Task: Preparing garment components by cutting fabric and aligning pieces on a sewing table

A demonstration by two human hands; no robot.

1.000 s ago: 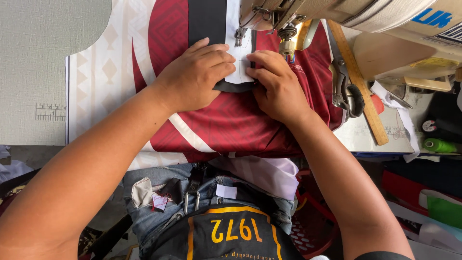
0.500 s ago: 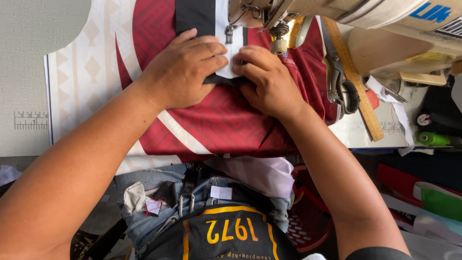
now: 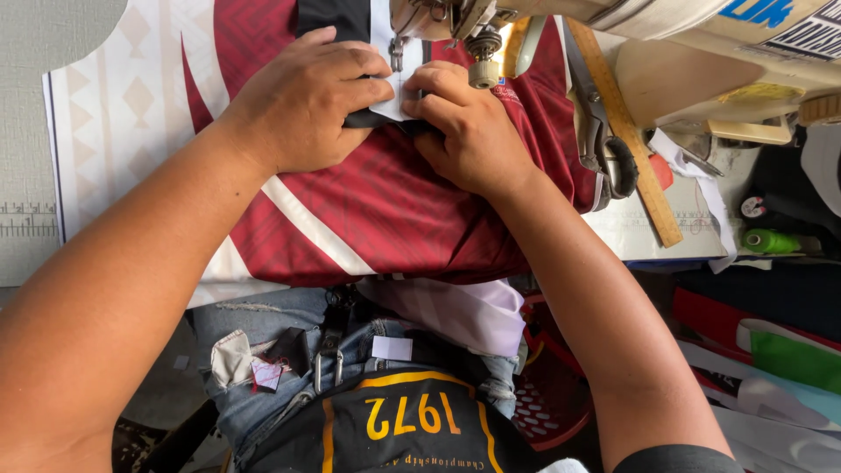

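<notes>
At upper centre, the left hand [image 3: 302, 101] and right hand [image 3: 469, 127] are pressing flat, fingers closed on a white label [image 3: 392, 98], steadying the maroon shirt [image 3: 385, 219] beneath the sewing machine [image 3: 613, 26].

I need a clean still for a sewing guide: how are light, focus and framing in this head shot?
Head view: even daylight, soft shadows; left hand, right hand and maroon fabric look sharp; the forearms loom large at the bottom edge; the sewing machine is cropped at the top.
</notes>
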